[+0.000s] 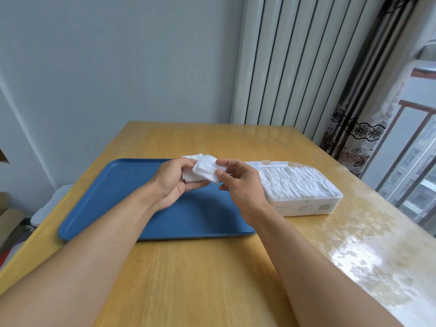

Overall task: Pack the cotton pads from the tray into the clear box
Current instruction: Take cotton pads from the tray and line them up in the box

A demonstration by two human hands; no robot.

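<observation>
Above the far part of the blue tray (118, 197), both hands meet around a small bunch of white cotton pads (204, 170), held in the air clear of the tray's surface. The left hand (173, 182) has its fingers curled round the bunch from the left and underneath, with a few pads sticking out behind its knuckles. The right hand (240, 185) pinches the right edge of the front pad between its thumb and forefinger, its other fingers loosely bent below. The tray lies flat on the wooden worktop (200, 279), and the part of its floor that shows around the forearms is bare blue. Just beside the tray's right edge stands the clear box (304, 206), its lid swung back at the far side; it is packed with rows of white pads standing on edge, reaching up to its rim. The box's near wall carries small printed text, too small to read. Behind the worktop there is a pale wall, a white ribbed radiator (283, 62) and, to the right, a patterned curtain (354, 133) next to a window
</observation>
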